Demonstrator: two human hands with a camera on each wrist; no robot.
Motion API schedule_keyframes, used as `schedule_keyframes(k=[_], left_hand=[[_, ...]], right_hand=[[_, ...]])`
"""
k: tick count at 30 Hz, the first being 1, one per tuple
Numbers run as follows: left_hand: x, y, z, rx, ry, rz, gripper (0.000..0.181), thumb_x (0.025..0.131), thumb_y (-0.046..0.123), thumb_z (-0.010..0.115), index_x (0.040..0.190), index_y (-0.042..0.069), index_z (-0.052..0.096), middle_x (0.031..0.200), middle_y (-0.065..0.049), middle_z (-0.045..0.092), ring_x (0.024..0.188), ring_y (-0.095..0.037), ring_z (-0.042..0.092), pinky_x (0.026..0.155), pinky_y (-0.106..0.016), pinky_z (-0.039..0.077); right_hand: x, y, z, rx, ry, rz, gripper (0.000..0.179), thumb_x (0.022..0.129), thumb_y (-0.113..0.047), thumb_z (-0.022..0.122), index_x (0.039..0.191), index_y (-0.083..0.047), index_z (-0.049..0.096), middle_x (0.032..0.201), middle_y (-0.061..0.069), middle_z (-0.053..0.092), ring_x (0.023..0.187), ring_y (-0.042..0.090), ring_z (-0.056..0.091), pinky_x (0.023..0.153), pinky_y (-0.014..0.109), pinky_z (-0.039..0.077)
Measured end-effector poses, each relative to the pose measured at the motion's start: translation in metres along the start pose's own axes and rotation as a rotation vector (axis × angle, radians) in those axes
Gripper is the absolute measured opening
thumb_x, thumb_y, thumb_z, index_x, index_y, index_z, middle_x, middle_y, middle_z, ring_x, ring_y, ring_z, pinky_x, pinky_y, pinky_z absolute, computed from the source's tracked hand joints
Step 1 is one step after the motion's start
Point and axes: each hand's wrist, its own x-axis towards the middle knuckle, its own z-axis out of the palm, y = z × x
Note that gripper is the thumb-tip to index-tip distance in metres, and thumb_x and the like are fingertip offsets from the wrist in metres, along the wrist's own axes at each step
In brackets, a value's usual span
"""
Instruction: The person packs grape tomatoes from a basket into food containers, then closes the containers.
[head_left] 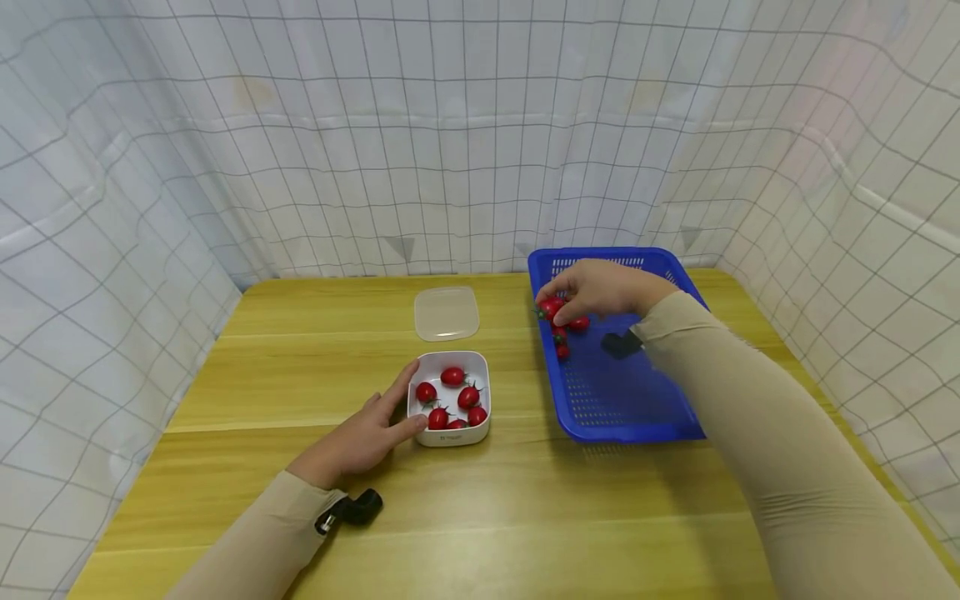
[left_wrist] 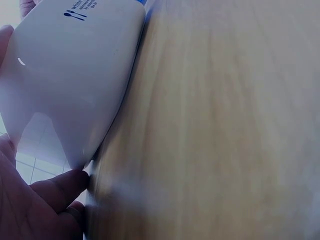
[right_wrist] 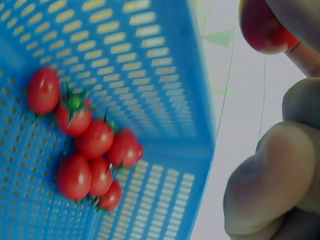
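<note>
My left hand [head_left: 363, 437] holds a square white plastic container [head_left: 467, 435] at its left side, thumb at the front rim and fingers along the side. Several red cherry tomatoes [head_left: 452, 377] with green stems lie inside it. In the left wrist view, fingertips touch the container's smooth wall [left_wrist: 75, 75] near the table. Over the left part of a blue perforated basket [head_left: 622, 392], my right hand [head_left: 603, 287] pinches a cherry tomato [right_wrist: 262, 27] between thumb and fingers, above the rim in the right wrist view. More cherry tomatoes [right_wrist: 94, 139] are clustered in one corner below.
A pale translucent square lid [head_left: 446, 314] lies flat on the wooden table [head_left: 300, 367], behind the container. White grid-patterned curtains [head_left: 465, 150] enclose the table at the back and both sides. Small black wrist mounts [head_left: 362, 507] stick out from both sleeves.
</note>
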Motion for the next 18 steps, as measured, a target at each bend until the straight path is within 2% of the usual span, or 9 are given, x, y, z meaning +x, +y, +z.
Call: schedule_keyframes(k=[2, 4, 7, 10, 14, 18], left_hand=[[0.0, -0.001, 0.0, 0.0, 0.0, -0.002, 0.086, 0.105, 0.057, 0.055, 0.168, 0.045, -0.002, 0.179, -0.008, 0.007, 0.158, -0.06, 0.003, 0.119, -0.083, 0.012], [0.0, -0.001, 0.0, -0.001, 0.0, -0.001, 0.086, 0.105, 0.057, 0.055, 0.168, 0.045, -0.002, 0.179, -0.008, 0.007, 0.158, -0.06, 0.002, 0.119, -0.083, 0.012], [0.0, -0.002, 0.0, -0.002, 0.001, 0.003, 0.086, 0.105, 0.058, 0.055, 0.168, 0.045, -0.002, 0.179, -0.008, 0.007, 0.158, -0.06, 0.002, 0.119, -0.083, 0.012], [0.001, -0.002, 0.0, -0.009, 0.001, 0.007, 0.087, 0.104, 0.059, 0.055, 0.169, 0.044, -0.002, 0.179, -0.009, 0.007, 0.158, -0.06, 0.002, 0.12, -0.082, 0.011], [0.001, -0.002, 0.0, -0.013, -0.002, 0.006, 0.087, 0.104, 0.06, 0.055, 0.169, 0.044, -0.002, 0.179, -0.008, 0.007, 0.158, -0.059, 0.003, 0.12, -0.082, 0.012], [0.001, -0.003, 0.0, -0.009, -0.004, 0.0, 0.087, 0.104, 0.06, 0.054, 0.168, 0.045, -0.002, 0.179, -0.008, 0.007, 0.158, -0.059, 0.002, 0.12, -0.082, 0.012]], right_hand=[[0.002, -0.007, 0.002, -0.02, 0.002, -0.028, 0.039, 0.096, -0.024, 0.078, 0.135, -0.027, 0.073, 0.115, 0.004, 0.068, 0.085, 0.021, 0.058, 0.071, 0.033, 0.049], [0.004, -0.013, 0.003, -0.02, -0.006, -0.052, 0.038, 0.095, -0.024, 0.079, 0.133, -0.028, 0.074, 0.109, 0.004, 0.07, 0.086, 0.021, 0.058, 0.072, 0.032, 0.048], [0.006, -0.023, 0.006, 0.008, -0.038, -0.071, 0.037, 0.096, -0.022, 0.078, 0.132, -0.027, 0.074, 0.092, 0.004, 0.068, 0.071, 0.019, 0.058, 0.063, 0.028, 0.05], [0.008, -0.034, 0.01, 0.032, -0.072, -0.078, 0.036, 0.096, -0.021, 0.078, 0.132, -0.025, 0.074, 0.078, 0.002, 0.063, 0.054, 0.015, 0.052, 0.052, 0.026, 0.047], [0.012, -0.048, 0.016, -0.005, -0.081, -0.108, 0.035, 0.096, -0.022, 0.079, 0.13, -0.026, 0.074, 0.081, -0.001, 0.059, 0.053, 0.013, 0.049, 0.054, 0.026, 0.044], [0.017, -0.062, 0.023, -0.051, -0.094, -0.16, 0.032, 0.095, -0.024, 0.079, 0.127, -0.027, 0.075, 0.083, -0.003, 0.055, 0.064, 0.013, 0.048, 0.059, 0.028, 0.039]])
